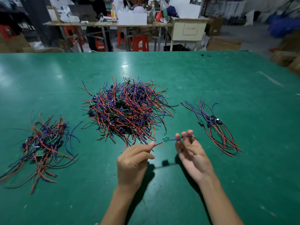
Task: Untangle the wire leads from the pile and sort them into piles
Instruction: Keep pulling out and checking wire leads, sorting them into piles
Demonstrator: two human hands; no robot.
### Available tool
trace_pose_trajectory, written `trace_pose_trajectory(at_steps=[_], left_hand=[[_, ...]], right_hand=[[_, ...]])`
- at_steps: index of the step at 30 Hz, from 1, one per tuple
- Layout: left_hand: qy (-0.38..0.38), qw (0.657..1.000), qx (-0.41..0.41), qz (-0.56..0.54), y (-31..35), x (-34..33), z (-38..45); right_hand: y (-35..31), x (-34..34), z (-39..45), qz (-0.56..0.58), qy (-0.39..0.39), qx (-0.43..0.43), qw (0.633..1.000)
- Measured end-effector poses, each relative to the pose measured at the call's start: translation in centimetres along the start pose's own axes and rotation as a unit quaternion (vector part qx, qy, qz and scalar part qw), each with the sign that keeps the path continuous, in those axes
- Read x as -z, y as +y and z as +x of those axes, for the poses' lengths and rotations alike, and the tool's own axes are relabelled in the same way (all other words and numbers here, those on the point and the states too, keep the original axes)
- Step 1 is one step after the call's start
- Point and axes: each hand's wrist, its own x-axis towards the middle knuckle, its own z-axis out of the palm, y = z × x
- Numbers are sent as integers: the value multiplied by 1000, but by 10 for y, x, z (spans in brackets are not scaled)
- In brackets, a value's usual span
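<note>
Here the left hand [134, 161] is pinching the red and black leads of one wire lead [165, 139], while the right hand [193, 153] is pinching its blue leads; it is hanging above the green table [227, 184], just in front of the big tangled pile [126, 108]. A loose pile [42, 146] is lying left, a combed pile [214, 125] right.

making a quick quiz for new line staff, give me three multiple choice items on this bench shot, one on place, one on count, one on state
1. Where is the neatly aligned small pile?
A. right of the big pile
B. left of it
C. behind it

2. How many wire piles lie on the green table?
A. one
B. three
C. five

3. The lead with the green board is:
A. lying on the table
B. stretched between both hands
C. buried in the big pile

Answers: A, it lies to the right; B, left pile, middle, right; B, left hand and right hand pinch its wires.
</note>
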Motion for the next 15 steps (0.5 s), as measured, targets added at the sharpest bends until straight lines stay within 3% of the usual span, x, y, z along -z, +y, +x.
trace_pose_trajectory(at_steps=[3, 10, 13, 15], left_hand=[[15, 997, -70, 37, -1, -3, -2], [27, 998, -51, 16, 1, -4, -2], [20, 993, 93, -67, 10, -9, 1], [-10, 959, 246, -138, 17, -9, 4]], right_hand=[[1, 0, 1, 45, 0, -2, 999], [5, 1, 5, 44, 12, 0, 999], [7, 3, 6, -34, 58, 66, 996], [8, 4, 5, -113, 96, 119, 982]])
